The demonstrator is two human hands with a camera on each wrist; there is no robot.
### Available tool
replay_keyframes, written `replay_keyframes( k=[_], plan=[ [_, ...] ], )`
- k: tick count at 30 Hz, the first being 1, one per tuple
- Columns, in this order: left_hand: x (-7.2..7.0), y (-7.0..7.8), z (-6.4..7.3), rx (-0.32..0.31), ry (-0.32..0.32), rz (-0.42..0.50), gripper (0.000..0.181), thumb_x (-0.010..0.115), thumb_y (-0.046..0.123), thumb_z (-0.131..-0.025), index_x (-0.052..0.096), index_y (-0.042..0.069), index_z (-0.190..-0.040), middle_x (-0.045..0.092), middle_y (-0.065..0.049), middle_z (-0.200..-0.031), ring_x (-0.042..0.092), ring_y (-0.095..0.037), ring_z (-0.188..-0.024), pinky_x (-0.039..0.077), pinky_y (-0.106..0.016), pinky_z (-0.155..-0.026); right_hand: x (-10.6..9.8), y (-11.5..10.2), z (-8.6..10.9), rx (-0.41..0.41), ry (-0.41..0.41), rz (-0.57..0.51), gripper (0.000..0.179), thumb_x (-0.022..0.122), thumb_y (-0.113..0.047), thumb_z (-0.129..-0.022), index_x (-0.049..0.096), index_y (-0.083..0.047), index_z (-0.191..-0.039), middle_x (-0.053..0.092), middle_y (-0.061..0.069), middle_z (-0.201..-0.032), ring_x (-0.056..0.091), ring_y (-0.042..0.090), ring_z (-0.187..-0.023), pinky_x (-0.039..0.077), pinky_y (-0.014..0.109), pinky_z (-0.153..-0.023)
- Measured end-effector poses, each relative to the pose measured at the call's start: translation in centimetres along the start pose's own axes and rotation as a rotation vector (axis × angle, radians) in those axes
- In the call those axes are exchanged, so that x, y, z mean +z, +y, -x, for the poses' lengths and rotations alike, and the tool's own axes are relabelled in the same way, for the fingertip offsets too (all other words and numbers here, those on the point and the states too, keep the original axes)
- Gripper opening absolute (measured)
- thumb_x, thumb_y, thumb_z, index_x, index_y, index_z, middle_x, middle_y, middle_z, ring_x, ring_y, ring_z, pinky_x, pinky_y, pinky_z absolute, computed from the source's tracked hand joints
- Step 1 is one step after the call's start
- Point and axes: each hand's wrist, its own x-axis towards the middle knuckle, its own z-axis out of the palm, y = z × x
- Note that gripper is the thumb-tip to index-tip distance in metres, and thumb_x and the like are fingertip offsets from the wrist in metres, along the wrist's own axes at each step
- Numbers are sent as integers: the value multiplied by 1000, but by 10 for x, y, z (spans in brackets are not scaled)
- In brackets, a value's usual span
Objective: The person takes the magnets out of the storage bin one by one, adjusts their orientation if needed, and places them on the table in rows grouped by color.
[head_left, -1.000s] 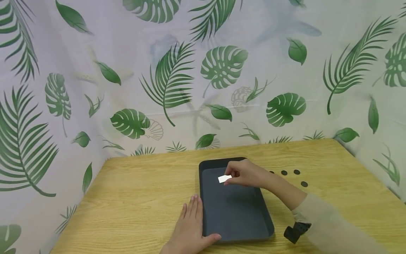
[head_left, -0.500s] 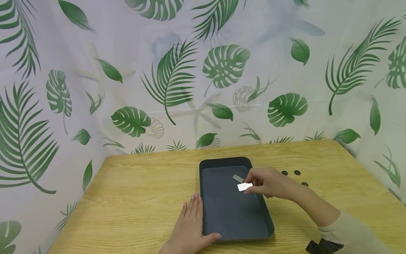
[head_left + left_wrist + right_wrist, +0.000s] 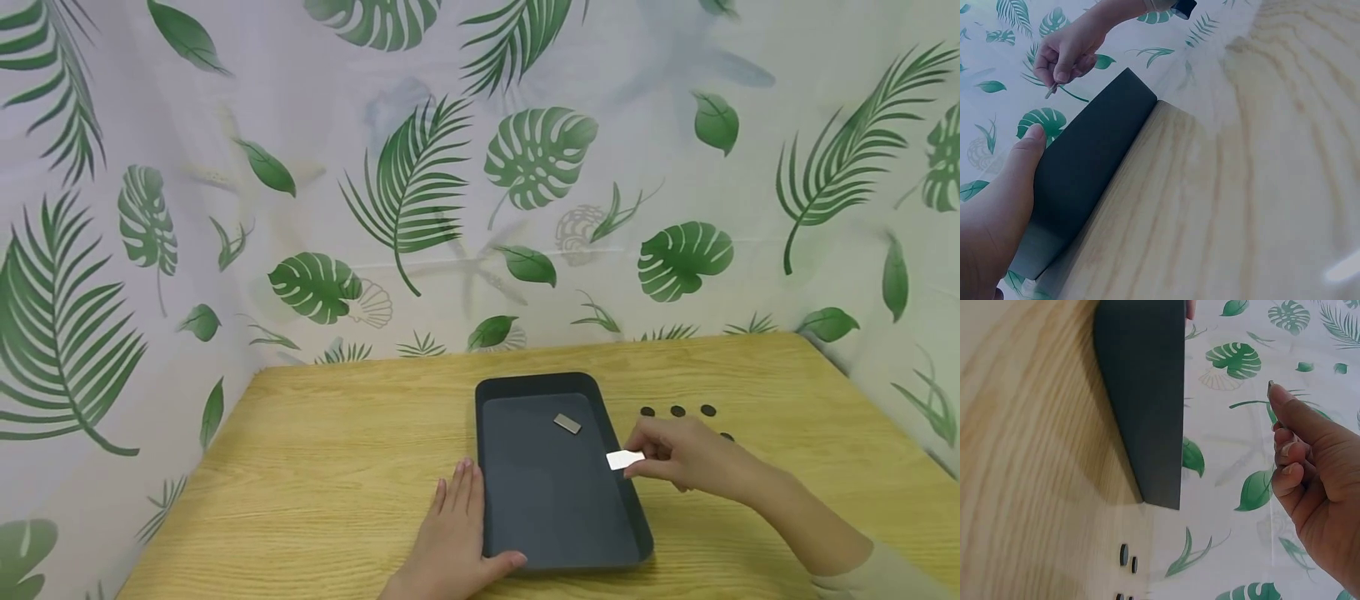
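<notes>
A dark grey rectangular tray (image 3: 558, 500) lies on the wooden table. My left hand (image 3: 450, 529) rests against its left side with fingers straight, the thumb over the near left corner. Over the tray's right rim, my right hand (image 3: 686, 454) pinches a small flat rectangular piece (image 3: 624, 460) between thumb and fingers. That piece shines bright white in the head view and looks thin, edge-on, in the right wrist view. A similar small metallic rectangle (image 3: 567, 423) lies inside the tray, toward the far right.
Several small black discs lie on the table right of the tray, among them one disc (image 3: 678, 411) near its far end; the right wrist view shows another disc (image 3: 1124, 555) on edge. A leaf-printed cloth (image 3: 442, 208) hangs behind the wooden table (image 3: 337, 467).
My right hand has moved right and toward me with the bright piece, from over the tray's far part to its right rim. The metallic rectangle in the tray has come into view. The left hand stays.
</notes>
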Motion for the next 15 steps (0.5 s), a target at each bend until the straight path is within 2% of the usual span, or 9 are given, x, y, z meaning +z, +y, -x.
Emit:
replay_keyframes(
  k=[3,6,15],
  plan=[
    [0,0,0,-4,-1,3,108,44,73,-84,14,-7,-148,7,-23,-156,7,-33,-145,16,-52,-114,-3,0,8,78,-10,-21,14,71,-17,-84,59,-17,-90,50,-10,-59,35,-8,-43,38,19,-39],
    [0,-1,-1,-8,1,1,108,44,74,-83,14,-7,-148,7,-23,-156,7,-33,-145,16,-52,-114,-5,2,14,112,-5,-23,13,71,-19,-85,59,-18,-89,50,-13,-60,35,-9,-42,39,20,-38],
    [0,2,0,-4,-6,9,107,44,73,-84,14,-7,-148,7,-23,-156,7,-33,-145,16,-52,-114,-14,14,34,129,-2,11,13,71,-18,-85,58,-17,-90,51,-17,-61,32,-12,-42,37,19,-37]
  ],
)
